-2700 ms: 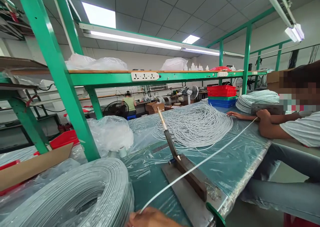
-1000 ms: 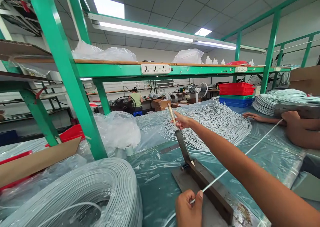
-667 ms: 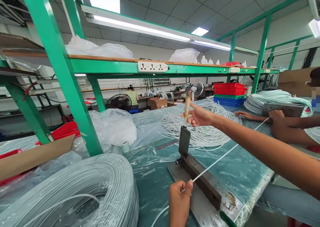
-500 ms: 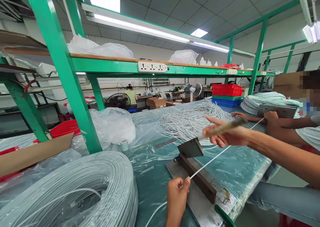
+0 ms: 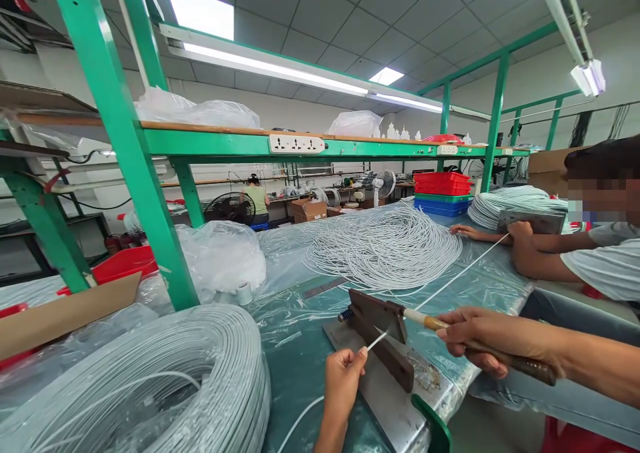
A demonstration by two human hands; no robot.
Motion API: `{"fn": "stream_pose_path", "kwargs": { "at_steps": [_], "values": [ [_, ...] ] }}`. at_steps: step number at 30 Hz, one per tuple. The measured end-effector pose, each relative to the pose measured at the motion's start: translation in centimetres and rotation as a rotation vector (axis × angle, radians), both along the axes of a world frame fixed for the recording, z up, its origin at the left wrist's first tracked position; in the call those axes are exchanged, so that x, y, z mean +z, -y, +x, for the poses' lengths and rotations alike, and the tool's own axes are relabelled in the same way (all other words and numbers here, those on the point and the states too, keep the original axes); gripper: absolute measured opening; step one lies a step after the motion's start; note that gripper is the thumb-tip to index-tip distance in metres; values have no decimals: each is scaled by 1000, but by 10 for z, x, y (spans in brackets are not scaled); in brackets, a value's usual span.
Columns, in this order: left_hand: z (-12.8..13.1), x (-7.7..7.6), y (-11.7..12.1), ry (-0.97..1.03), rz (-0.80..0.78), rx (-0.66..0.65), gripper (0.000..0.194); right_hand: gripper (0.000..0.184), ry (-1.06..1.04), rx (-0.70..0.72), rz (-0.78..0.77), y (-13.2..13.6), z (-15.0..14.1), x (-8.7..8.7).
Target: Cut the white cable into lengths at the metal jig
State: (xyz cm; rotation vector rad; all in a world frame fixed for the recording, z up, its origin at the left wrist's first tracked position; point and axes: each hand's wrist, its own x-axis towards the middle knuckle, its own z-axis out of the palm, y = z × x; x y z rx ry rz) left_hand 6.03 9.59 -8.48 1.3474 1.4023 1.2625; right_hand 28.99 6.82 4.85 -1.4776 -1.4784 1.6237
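My left hand [image 5: 343, 376] pinches a thin white cable [image 5: 378, 340] just in front of the cutter. The cable's tail loops down behind this hand. My right hand [image 5: 487, 338] is closed round the wooden handle [image 5: 525, 365] of a hinged lever cutter. Its broad dark blade [image 5: 376, 314] is lowered across the fixed steel bar [image 5: 395, 363] on a metal base plate [image 5: 367, 400]. The blade hides the cable where it crosses, so I cannot tell whether it is severed. Beyond the blade, the cable line stretches taut to a co-worker's hand [image 5: 520, 231].
A large coil of cable [image 5: 240, 366] fills the front left. Behind the cutter lies a loose heap of cut cables [image 5: 385, 246]. A metal ruler [image 5: 325, 287] and a white roll [image 5: 245, 293] lie on the table. A green post [image 5: 145, 193] rises at left; stacked trays [image 5: 443, 193] stand behind.
My right hand has swung the cutter handle down and toward me, lowering the blade from its raised position onto the cable. My left hand keeps its pinch, almost in place.
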Motion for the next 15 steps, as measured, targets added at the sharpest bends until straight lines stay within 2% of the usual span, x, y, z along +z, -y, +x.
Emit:
{"fn": "stream_pose_path", "kwargs": {
  "at_steps": [4, 6, 10, 15],
  "values": [
    [2, 3, 2, 25, -19, 41, 59, 6, 81, 13, -76, 9, -5, 1],
    [2, 5, 3, 34, -22, 47, 59, 14, 130, 39, -88, 13, -5, -2],
    [2, 8, 5, 34, -19, 32, 57, 25, 160, 84, -23, 18, -3, -9],
    [2, 8, 4, 45, -28, 29, 58, 29, 149, 81, 47, 20, 2, -9]
  ]
}}
